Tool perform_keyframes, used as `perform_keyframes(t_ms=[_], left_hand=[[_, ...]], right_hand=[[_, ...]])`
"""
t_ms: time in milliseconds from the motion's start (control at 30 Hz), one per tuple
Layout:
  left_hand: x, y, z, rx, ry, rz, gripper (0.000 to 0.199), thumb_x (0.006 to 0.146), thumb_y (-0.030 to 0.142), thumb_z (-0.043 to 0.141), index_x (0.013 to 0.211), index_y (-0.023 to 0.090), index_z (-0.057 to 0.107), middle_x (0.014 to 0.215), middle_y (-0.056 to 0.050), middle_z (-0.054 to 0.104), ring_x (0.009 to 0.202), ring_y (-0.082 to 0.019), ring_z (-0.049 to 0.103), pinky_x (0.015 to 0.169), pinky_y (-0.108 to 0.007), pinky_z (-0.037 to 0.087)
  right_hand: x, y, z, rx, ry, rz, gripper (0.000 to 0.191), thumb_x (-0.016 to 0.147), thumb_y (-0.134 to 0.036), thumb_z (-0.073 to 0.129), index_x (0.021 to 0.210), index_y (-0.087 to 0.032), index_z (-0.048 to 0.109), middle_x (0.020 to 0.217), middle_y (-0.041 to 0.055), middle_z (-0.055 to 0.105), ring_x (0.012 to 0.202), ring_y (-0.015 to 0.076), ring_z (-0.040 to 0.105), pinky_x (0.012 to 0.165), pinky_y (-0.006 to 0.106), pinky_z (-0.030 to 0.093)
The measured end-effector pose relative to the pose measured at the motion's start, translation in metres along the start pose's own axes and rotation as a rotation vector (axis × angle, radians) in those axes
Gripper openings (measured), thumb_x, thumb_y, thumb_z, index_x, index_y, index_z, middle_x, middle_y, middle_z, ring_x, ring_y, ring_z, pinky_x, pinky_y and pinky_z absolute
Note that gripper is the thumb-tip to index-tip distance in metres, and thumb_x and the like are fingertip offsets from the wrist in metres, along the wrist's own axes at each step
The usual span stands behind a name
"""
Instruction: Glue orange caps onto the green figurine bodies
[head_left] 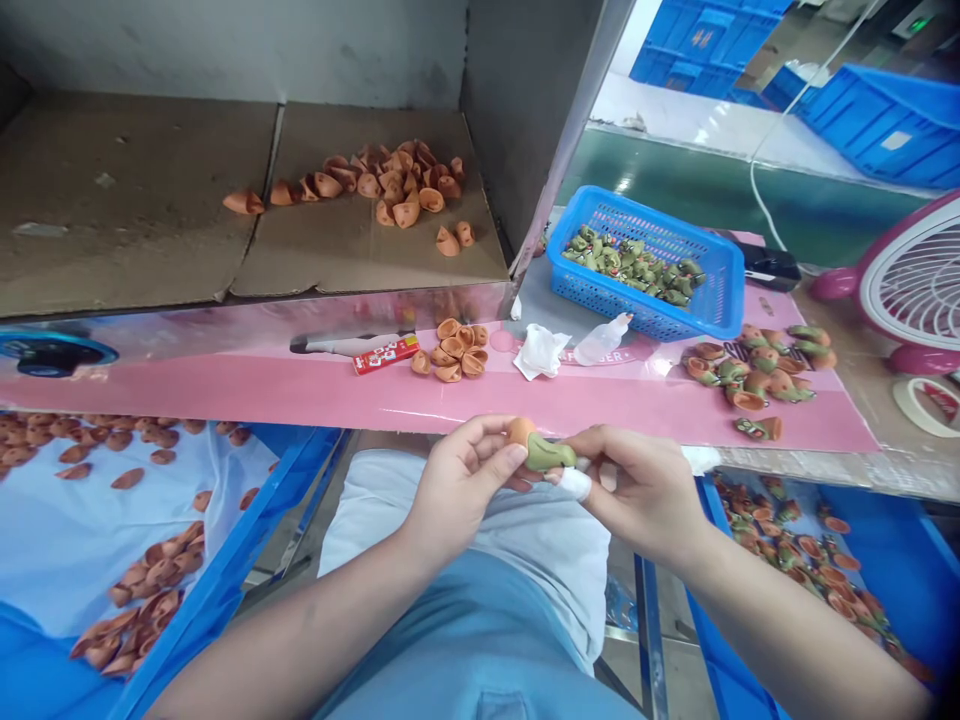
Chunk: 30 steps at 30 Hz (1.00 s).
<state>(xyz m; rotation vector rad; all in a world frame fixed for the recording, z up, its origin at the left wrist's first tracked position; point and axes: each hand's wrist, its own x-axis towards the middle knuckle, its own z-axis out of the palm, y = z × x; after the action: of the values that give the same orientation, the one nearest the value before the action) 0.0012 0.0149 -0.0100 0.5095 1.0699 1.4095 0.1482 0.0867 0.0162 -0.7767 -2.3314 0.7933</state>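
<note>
Over my lap, my left hand (476, 470) pinches a small orange-brown hollow shell piece (523, 430) between thumb and fingers. My right hand (630, 490), with white tape wrapped round a digit, grips a small green figure piece (550, 454) that touches the shell. Whether the two pieces are joined, I cannot tell. On the pink table edge ahead lies a little cluster of orange-brown shells (454, 350). To the right sit several shells paired with green pieces (761, 365). Behind them a blue basket (720, 290) holds many green pieces (634, 262).
A metal booth lined with cardboard (142, 220) holds more shells (397, 180). Crumpled tissue (541, 350), a clear plastic bottle (602, 340) and a red packet (385, 354) lie on the table. Blue bins stand at lower left (225, 600) and lower right (892, 540). A pink fan (915, 270) and tape roll (928, 405) are rightmost.
</note>
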Motion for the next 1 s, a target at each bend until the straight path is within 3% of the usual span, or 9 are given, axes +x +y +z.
perform_keyframes(t_ms=[233,633,833,900,1000], left_hand=[[0.0,-0.001,-0.001,0.043,-0.013,0.021,0.026,0.073,0.028,0.062,0.094,0.013,0.055,0.076,-0.003,0.065,0.063,-0.012,0.06,0.057,-0.022,0.051],[-0.012,-0.007,-0.007,0.387,0.023,0.308,0.029,0.076,0.023,0.058,0.104,0.017,0.051,0.092,-0.004,0.065,0.076,-0.013,0.061,0.07,-0.024,0.049],[-0.014,-0.007,-0.007,0.44,0.027,0.356,0.029,0.076,0.021,0.058,0.105,0.02,0.052,0.092,-0.002,0.066,0.077,-0.013,0.061,0.07,-0.022,0.048],[-0.012,-0.007,-0.006,0.404,0.038,0.338,0.029,0.075,0.024,0.06,0.103,0.019,0.053,0.09,-0.003,0.066,0.076,-0.014,0.061,0.07,-0.023,0.048],[-0.005,-0.007,-0.005,0.284,0.033,0.186,0.029,0.072,0.03,0.063,0.096,0.016,0.055,0.085,-0.004,0.066,0.07,-0.015,0.062,0.064,-0.024,0.05]], right_hand=[[-0.001,-0.002,0.004,-0.014,0.039,-0.024,0.009,0.07,-0.022,0.062,0.073,-0.015,0.056,0.051,-0.0043,0.052,0.04,0.0038,0.042,0.04,0.015,0.035],[-0.012,0.004,0.01,-0.021,0.086,-0.136,0.02,0.071,-0.018,0.062,0.089,-0.015,0.057,0.068,0.0015,0.062,0.052,0.0072,0.051,0.052,0.02,0.043],[-0.014,0.002,0.009,-0.044,0.097,-0.153,0.022,0.071,-0.013,0.06,0.092,-0.017,0.056,0.07,0.0016,0.063,0.053,0.0086,0.053,0.053,0.021,0.044],[-0.013,0.002,0.008,-0.013,0.084,-0.116,0.019,0.071,-0.016,0.06,0.089,-0.017,0.057,0.068,0.0012,0.063,0.052,0.0082,0.053,0.052,0.021,0.044],[-0.009,0.003,0.01,0.206,0.014,0.137,0.013,0.071,-0.028,0.061,0.075,-0.016,0.058,0.06,0.0003,0.06,0.048,0.0076,0.05,0.046,0.019,0.042]])
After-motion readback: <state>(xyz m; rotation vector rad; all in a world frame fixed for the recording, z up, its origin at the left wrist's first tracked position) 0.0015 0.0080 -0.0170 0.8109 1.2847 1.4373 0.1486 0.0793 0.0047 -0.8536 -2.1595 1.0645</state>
